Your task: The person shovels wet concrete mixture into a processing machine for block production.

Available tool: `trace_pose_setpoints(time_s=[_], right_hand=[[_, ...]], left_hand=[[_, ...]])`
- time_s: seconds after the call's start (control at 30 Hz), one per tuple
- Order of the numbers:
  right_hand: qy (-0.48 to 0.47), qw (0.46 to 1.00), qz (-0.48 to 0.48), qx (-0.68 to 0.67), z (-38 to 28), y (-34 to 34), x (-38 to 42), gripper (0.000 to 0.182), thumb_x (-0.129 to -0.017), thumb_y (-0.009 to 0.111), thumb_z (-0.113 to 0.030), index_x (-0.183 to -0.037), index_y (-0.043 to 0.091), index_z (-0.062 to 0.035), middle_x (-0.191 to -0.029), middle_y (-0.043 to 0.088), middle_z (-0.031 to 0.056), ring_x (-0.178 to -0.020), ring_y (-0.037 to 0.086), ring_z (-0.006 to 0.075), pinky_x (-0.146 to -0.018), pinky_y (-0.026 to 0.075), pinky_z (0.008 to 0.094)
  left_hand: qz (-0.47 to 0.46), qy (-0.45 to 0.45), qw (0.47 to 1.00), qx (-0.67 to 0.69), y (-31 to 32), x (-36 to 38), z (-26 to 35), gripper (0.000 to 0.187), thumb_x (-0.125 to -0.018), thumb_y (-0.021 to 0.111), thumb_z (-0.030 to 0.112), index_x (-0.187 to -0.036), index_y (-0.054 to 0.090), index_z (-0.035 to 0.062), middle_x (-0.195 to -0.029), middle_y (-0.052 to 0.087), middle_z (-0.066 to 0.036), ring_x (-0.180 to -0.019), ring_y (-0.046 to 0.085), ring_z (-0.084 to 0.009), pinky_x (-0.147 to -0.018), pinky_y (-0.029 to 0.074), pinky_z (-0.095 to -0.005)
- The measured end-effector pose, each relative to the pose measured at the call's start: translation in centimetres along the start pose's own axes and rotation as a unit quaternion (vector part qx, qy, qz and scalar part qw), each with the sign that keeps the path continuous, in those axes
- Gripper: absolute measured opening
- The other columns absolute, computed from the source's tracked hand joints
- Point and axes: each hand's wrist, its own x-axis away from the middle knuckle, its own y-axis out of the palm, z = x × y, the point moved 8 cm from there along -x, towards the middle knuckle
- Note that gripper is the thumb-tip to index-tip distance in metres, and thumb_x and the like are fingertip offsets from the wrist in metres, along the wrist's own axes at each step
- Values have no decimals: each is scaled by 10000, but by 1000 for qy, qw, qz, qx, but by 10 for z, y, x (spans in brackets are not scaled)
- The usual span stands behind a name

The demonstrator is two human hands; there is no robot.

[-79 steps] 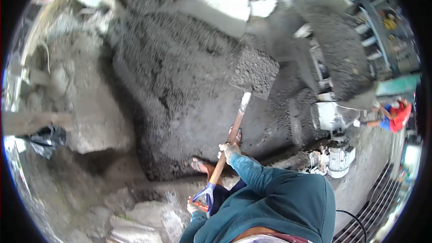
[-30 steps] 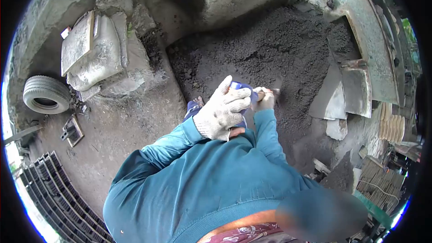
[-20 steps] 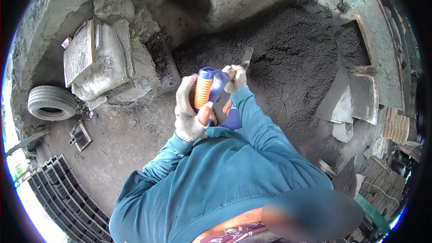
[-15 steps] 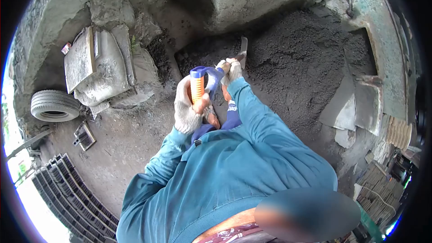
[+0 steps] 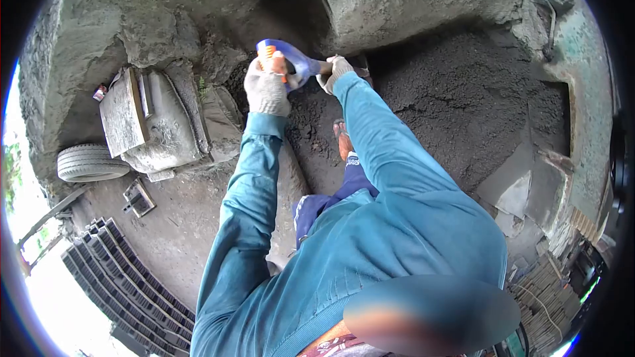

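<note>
A shovel with a blue D-shaped handle (image 5: 305, 65) and an orange grip is raised in front of my body. My left hand (image 5: 266, 86), in a whitish knit glove, is wrapped round the orange grip. Farther down, my right hand (image 5: 336, 74), also gloved, closes on the shaft just beyond the blue part. Most of the blade is hidden behind my right hand and sleeve; only a little of it shows past them. Dark, crumbly soil-like material (image 5: 436, 86) is heaped to the right of my right hand, and more lies around my sandalled foot (image 5: 342, 137).
A rough concrete wall (image 5: 410, 0) runs along the far side. At left are a dusty board-covered block (image 5: 162, 125), a tyre (image 5: 91, 162) and a small metal frame (image 5: 139, 198). Stacked dark slatted pieces (image 5: 122, 277) stand at lower left. Sheets (image 5: 506, 188) lean at right.
Both hands have moved forward with the shovel, and my left arm has stretched out. The blade, plainly visible earlier, is now mostly hidden. My body has leaned and one foot shows farther forward.
</note>
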Motion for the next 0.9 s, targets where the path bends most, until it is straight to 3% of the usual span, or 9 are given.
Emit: trace_pose_setpoints(time_s=[0.07, 0.2, 0.33, 0.37, 0.53, 0.6, 0.73, 0.8, 0.9], right_hand=[[116, 987, 80, 74, 24, 4, -5, 256, -798, 710, -239, -957, 599, -72, -859, 669, 127, -629, 669, 267, -565, 619, 385], [61, 980, 112, 150, 69, -3, -11, 156, -779, 730, -203, -896, 662, -126, -921, 685, 43, -851, 671, 223, -667, 618, 471], [106, 984, 67, 128, 148, -21, -19, 144, -889, 604, -289, -938, 688, -183, -1005, 682, 25, -928, 653, 209, -781, 593, 431], [168, 961, 139, 169, 169, -29, -4, 278, -738, 763, -243, -955, 618, -146, -995, 656, 58, -861, 663, 231, -756, 599, 425], [145, 960, -30, 237, 268, -29, 46, 293, -798, 731, -241, -1021, 580, -126, -939, 635, 74, -864, 649, 253, -724, 586, 433], [124, 966, 18, 228, 282, -48, 67, 218, -801, 724, -187, -957, 577, -146, -914, 625, 45, -802, 641, 227, -674, 591, 429], [75, 980, -62, 174, 283, -101, 79, 170, -830, 680, -140, -909, 531, -162, -787, 576, 18, -683, 609, 208, -610, 581, 430], [117, 979, -54, 159, 274, -144, 82, 243, -841, 689, -142, -1038, 556, -192, -908, 585, 37, -775, 633, 231, -670, 602, 455], [8, 981, -77, 179, 238, -189, 111, 272, -823, 710, -172, -1053, 571, -129, -978, 614, 100, -810, 636, 265, -729, 579, 475]], left_hand=[[20, -30, 999, -5, -32, -12, 5, 219, -931, 647, 209, -1035, 563, 35, -797, 553, -54, -511, 544, -157, -549, 544, -299], [123, -57, 990, 49, -98, 14, 1, 196, -923, 664, 174, -1025, 563, 42, -762, 547, -53, -468, 512, -170, -493, 538, -309], [141, -60, 988, -11, -150, 68, 18, 186, -930, 640, 195, -1012, 572, 42, -769, 576, -40, -495, 534, -131, -484, 499, -268], [142, -31, 989, -33, -164, 81, 28, 191, -925, 649, 199, -1010, 576, 44, -777, 579, -37, -507, 537, -127, -482, 486, -263], [268, 37, 963, 0, -217, 177, 70, 231, -910, 659, 221, -1033, 572, 46, -771, 569, -24, -524, 523, -117, -483, 458, -256], [188, 37, 980, -57, -193, 216, 82, 291, -882, 684, 262, -1031, 567, 40, -725, 548, -19, -505, 505, -107, -482, 454, -256], [70, 43, 994, -77, -170, 280, 54, 454, -821, 729, 265, -1149, 564, -3, -803, 607, -51, -556, 561, -111, -479, 448, -245], [3, 20, 994, -106, -168, 310, 35, 527, -789, 754, 248, -1197, 553, -17, -863, 619, -61, -614, 591, -117, -508, 471, -250], [-78, 29, 995, -52, -179, 342, 4, 573, -738, 797, 260, -1154, 519, -18, -835, 612, -87, -557, 606, -166, -475, 494, -277]])
